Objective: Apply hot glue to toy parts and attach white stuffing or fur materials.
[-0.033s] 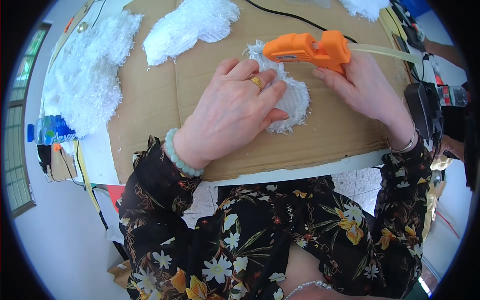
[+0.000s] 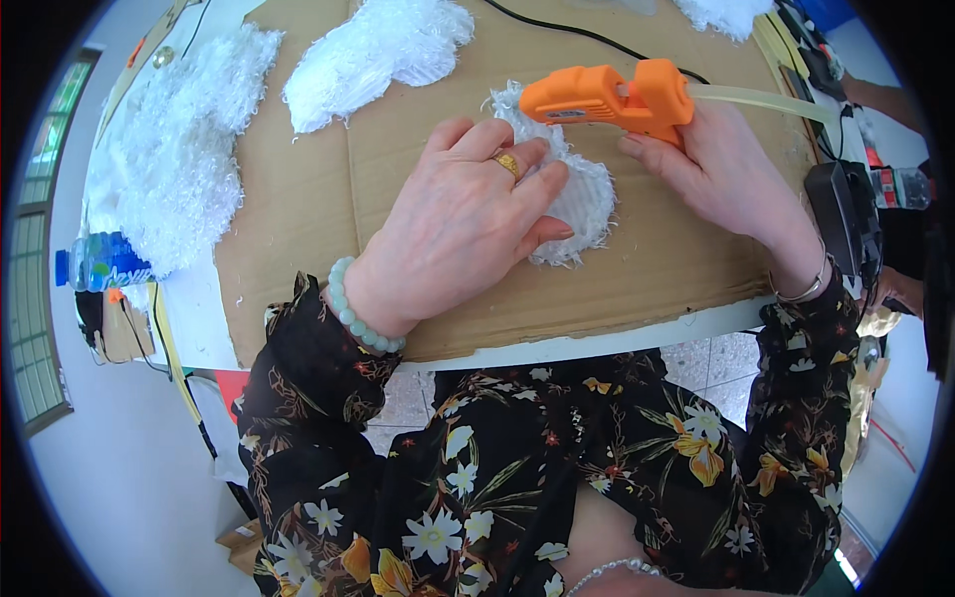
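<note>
A small white piece of shaggy fabric (image 2: 589, 204) with a ribbed face lies on the brown cardboard (image 2: 298, 199) in front of me. Over its left side is my left hand (image 2: 463, 204), with curled fingers pressed onto it; the fingertips are partly hidden. My right hand (image 2: 731, 164) is wrapped around the handle of an orange hot glue gun (image 2: 607, 97). A pale glue stick (image 2: 761, 99) sticks out of the gun's back end. The gun's nozzle points left, at the upper end of the fabric piece, and my left fingers hide part of that area.
A large shaggy white heap (image 2: 189, 149) covers the left of the table, beside a blue-labelled bottle (image 2: 104, 261). Another white fluffy piece (image 2: 373, 60) lies farther back. A black cable (image 2: 587, 38) crosses the far side. At right are a black box (image 2: 834, 214) and another person's arm (image 2: 883, 104).
</note>
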Demonstrator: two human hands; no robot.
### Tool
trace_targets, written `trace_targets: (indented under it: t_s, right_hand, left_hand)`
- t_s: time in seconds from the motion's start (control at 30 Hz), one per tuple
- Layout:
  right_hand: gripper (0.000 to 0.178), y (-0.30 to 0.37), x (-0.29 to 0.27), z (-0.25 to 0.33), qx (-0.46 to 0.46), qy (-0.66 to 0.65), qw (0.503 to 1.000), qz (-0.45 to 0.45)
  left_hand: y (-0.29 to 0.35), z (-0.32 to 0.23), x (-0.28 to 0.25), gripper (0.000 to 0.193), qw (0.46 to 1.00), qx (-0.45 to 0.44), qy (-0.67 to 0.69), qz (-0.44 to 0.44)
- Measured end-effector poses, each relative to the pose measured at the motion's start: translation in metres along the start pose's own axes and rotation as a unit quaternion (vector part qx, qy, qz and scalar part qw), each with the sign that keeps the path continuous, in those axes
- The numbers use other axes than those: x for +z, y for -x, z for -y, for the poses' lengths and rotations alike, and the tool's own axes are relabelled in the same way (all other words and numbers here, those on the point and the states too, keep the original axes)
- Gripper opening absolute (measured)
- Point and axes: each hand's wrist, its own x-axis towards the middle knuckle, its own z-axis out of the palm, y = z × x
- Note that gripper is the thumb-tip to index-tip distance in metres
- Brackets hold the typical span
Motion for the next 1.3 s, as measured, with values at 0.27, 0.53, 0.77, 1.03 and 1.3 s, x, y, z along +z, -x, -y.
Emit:
trace_targets:
  t_s: [0.27,0.53,0.77,1.03,1.3]
  right_hand:
    - [0.032,0.006,-0.007,-0.011,0.005,0.024,1.0,0.012]
    - [0.031,0.004,-0.013,-0.009,0.006,0.023,1.0,0.016]
    - [0.031,-0.006,-0.012,-0.001,0.023,0.005,0.999,0.03]
    - [0.031,-0.014,-0.014,-0.005,0.005,-0.016,0.999,0.036]
    - [0.03,-0.013,-0.023,-0.003,0.039,-0.028,0.996,0.071]
  left_hand:
    - [-0.004,0.001,0.007,0.036,0.999,0.015,-0.008,-0.028]
    - [-0.004,0.002,0.008,0.032,0.998,0.034,-0.017,-0.059]
    - [-0.003,0.002,0.003,0.04,1.0,0.017,-0.019,-0.015]
    - [-0.001,0.005,0.008,0.033,0.999,0.025,-0.016,-0.044]
    - [0.001,0.009,0.009,0.033,0.998,0.026,-0.029,-0.049]
